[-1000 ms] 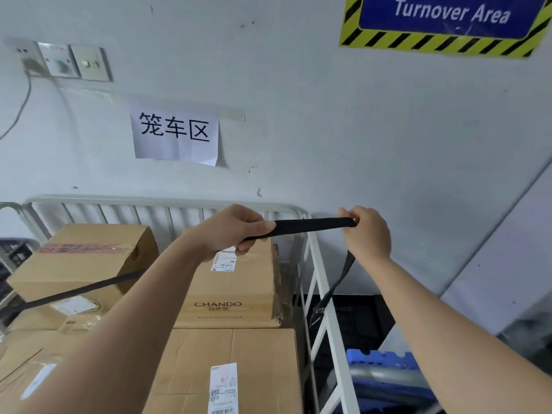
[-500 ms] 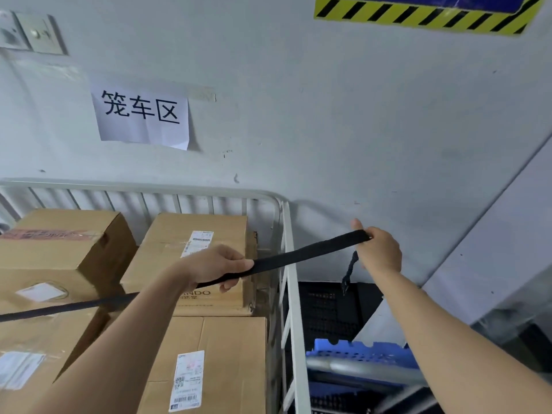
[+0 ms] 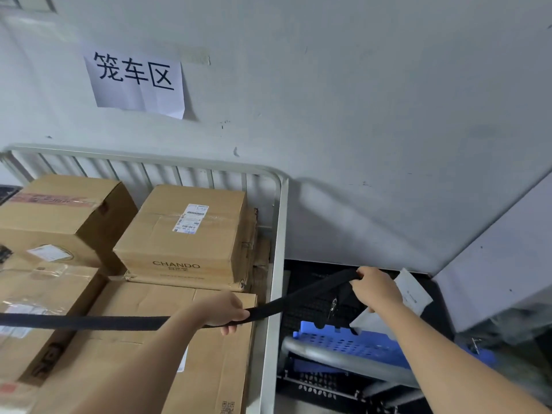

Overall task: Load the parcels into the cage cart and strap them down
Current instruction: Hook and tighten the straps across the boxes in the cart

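Head view: black strap (image 3: 89, 322) passes through left grip (image 3: 222, 310) to right grip (image 3: 375, 287).

Paper sign (image 3: 137, 82) taped to wall (image 3: 358, 115), blue crate (image 3: 343, 343) (perforated), grey pipe (image 3: 343, 359)

I see a black strap (image 3: 89, 322), plain brown cardboard parcels (image 3: 179, 246), a white-barred cage cart (image 3: 279, 234), a blue crate (image 3: 343, 343) dotted with holes, and a white sign (image 3: 134, 97) with black characters.

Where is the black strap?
Head view: the strap runs across the boxes, through the left hand, past the cart frame to the right hand.
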Demonstrator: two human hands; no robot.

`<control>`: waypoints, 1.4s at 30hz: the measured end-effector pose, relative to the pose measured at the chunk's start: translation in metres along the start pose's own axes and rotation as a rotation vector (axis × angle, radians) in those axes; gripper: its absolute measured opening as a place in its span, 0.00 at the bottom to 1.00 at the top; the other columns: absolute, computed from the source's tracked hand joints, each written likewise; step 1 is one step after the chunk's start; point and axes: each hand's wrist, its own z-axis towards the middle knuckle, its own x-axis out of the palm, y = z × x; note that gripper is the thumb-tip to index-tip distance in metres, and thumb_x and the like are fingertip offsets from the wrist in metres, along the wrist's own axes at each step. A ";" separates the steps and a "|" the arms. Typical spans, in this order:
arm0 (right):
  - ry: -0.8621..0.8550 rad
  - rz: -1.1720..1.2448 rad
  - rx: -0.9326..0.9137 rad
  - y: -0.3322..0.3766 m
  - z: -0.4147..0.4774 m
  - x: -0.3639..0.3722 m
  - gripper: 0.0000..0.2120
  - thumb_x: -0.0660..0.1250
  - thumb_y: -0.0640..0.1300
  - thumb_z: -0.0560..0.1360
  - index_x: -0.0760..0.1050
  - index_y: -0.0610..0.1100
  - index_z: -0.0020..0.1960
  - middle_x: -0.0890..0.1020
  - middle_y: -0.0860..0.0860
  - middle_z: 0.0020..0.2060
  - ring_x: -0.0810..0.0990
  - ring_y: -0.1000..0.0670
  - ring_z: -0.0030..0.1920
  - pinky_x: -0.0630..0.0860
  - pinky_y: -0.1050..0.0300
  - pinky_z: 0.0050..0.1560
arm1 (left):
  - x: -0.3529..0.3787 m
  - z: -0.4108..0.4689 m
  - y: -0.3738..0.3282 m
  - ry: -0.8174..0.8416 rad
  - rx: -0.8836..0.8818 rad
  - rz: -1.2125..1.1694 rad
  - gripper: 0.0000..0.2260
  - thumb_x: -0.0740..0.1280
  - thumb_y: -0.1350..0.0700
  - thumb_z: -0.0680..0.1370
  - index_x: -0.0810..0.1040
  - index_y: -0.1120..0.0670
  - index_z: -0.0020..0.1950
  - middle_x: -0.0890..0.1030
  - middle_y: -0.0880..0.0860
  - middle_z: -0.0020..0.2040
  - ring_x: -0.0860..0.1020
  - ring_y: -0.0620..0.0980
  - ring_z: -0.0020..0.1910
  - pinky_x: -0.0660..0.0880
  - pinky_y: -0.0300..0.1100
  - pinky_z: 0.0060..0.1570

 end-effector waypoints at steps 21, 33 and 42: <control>0.189 1.272 0.462 0.028 0.041 0.017 0.10 0.76 0.38 0.70 0.74 0.40 0.43 0.63 0.54 0.18 0.62 0.56 0.19 0.62 0.63 0.21 | 0.019 0.050 0.019 0.216 0.012 0.115 0.10 0.62 0.48 0.79 0.78 0.51 0.43 0.79 0.46 0.33 0.77 0.42 0.33 0.71 0.40 0.49; 0.217 0.288 0.229 0.034 0.050 0.035 0.11 0.66 0.46 0.78 0.77 0.37 0.45 0.79 0.45 0.31 0.79 0.44 0.35 0.75 0.55 0.38 | 0.029 0.053 0.030 0.254 0.007 0.062 0.10 0.64 0.47 0.79 0.80 0.51 0.45 0.81 0.46 0.35 0.79 0.41 0.34 0.70 0.38 0.46; 0.256 0.998 0.570 0.024 0.052 0.036 0.09 0.54 0.34 0.83 0.69 0.37 0.45 0.77 0.40 0.36 0.76 0.46 0.34 0.76 0.54 0.37 | 0.035 0.051 0.041 0.258 -0.056 0.066 0.10 0.64 0.48 0.79 0.79 0.51 0.44 0.82 0.46 0.36 0.78 0.42 0.33 0.72 0.40 0.51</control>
